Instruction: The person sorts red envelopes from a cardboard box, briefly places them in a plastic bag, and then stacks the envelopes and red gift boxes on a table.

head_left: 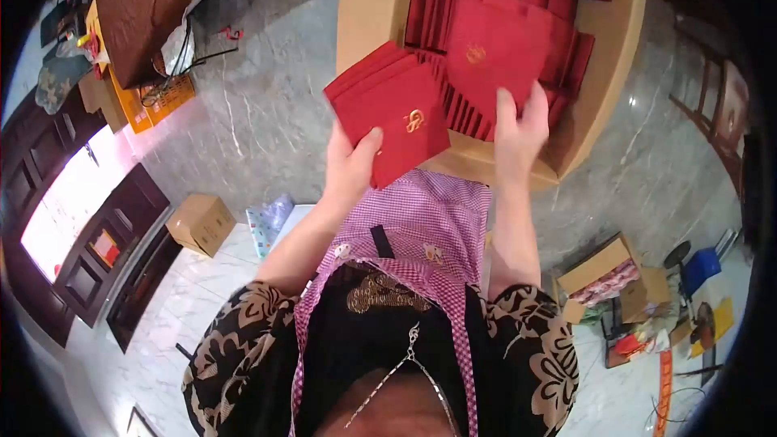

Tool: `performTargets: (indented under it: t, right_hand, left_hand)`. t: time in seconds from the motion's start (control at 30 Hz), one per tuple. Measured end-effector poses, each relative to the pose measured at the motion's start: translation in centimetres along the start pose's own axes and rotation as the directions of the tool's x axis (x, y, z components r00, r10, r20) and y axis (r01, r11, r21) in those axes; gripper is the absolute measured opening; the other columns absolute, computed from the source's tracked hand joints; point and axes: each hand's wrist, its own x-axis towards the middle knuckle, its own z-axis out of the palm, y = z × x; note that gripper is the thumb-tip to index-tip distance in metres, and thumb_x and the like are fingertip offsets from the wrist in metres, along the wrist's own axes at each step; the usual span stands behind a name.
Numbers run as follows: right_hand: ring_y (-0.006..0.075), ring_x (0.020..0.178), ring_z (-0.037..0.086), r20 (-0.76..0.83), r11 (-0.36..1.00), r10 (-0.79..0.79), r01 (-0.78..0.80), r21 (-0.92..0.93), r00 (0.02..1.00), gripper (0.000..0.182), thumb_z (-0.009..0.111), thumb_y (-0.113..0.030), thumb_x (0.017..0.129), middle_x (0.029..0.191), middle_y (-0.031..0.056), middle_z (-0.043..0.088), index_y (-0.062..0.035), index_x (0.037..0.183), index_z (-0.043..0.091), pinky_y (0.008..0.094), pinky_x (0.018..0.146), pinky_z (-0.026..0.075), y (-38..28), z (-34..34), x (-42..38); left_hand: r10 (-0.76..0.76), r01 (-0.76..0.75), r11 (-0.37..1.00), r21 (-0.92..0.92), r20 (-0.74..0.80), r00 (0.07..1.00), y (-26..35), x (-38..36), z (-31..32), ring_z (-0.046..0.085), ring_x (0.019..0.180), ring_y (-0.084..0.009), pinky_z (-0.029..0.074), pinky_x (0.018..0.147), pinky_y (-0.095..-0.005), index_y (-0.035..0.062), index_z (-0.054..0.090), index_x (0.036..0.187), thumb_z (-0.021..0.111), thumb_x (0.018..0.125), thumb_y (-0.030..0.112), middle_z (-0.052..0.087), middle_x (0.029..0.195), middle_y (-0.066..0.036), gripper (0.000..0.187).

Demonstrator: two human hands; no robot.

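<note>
Left hand clamped on one stack of red envelopes, right hand gripping one single envelope, one open carton

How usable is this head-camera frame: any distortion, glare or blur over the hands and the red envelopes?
Head view: strong fisheye bending with black corner vignette; glare spots on the marble floor and a blown-out bright patch at left; left hand with its red envelope stack and right hand on a single envelope are evenly lit, slightly soft; gold emblems readable as shapes only.
</note>
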Motion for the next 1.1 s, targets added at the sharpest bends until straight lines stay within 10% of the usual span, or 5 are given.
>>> performTargets:
  t: [0.1,0.23,0.47,0.77,1.1]
  right_hand:
    - [0.0214,0.100,0.056,-0.009,0.988,-0.124,0.123,-0.098,0.992,0.037,0.060,-0.002,0.083,0.111,0.0140,0.056,0.0089,0.117,0.048,0.0311,0.087,0.046,1.2,-2.2,-4.3]
    - [0.0290,0.091,0.053,0.105,0.883,-0.183,0.210,-0.419,0.977,0.035,0.064,-0.001,0.077,0.108,0.0168,0.058,0.0029,0.110,0.054,0.0353,0.077,0.046,3.2,-1.2,-7.4]
    - [0.0366,0.104,0.048,0.205,0.805,-0.216,0.293,-0.516,0.955,0.042,0.062,-0.006,0.080,0.117,0.0189,0.053,0.0012,0.119,0.049,0.0422,0.090,0.038,5.7,0.5,-7.7]
    - [0.0318,0.105,0.048,0.150,0.934,0.022,0.033,-0.357,0.989,0.038,0.057,-0.009,0.085,0.117,0.0188,0.050,0.0019,0.121,0.046,0.0381,0.090,0.041,6.3,-1.0,-8.0]
    - [0.0280,0.112,0.046,0.258,0.962,0.178,-0.112,-0.250,0.950,0.076,0.074,-0.013,0.070,0.128,0.0175,0.038,0.0027,0.132,0.032,0.0372,0.096,0.040,6.2,-3.1,-7.1]
  left_hand:
    - [-0.008,0.005,0.998,0.057,0.064,0.998,0.7,1.2,3.1,0.056,0.090,-0.0111,0.046,0.079,-0.0283,-0.0025,0.044,0.122,0.055,0.085,0.004,0.061,0.102,-0.006,0.039]
    - [0.214,-0.235,0.944,0.231,0.110,0.971,-2.7,3.0,6.7,0.058,0.098,-0.0420,0.048,0.082,-0.0420,-0.0081,0.033,0.128,0.054,0.083,0.006,0.059,0.103,-0.031,0.052]
    - [0.086,-0.124,0.968,0.219,0.174,0.981,-4.8,3.4,8.6,0.055,0.108,-0.0394,0.044,0.090,-0.0402,-0.0076,0.026,0.133,0.057,0.087,0.019,0.055,0.113,-0.030,0.061]
    - [0.158,-0.234,0.947,0.221,0.313,0.937,-5.3,3.4,8.6,0.038,0.126,-0.0372,0.031,0.105,-0.0380,-0.0102,0.009,0.139,0.067,0.081,0.035,0.035,0.133,-0.033,0.094]
    - [0.116,-0.197,0.968,0.152,0.427,0.897,-5.7,4.1,8.0,0.033,0.131,-0.0258,0.027,0.108,-0.0351,-0.0029,0.007,0.143,0.067,0.082,0.033,0.032,0.140,-0.020,0.093]
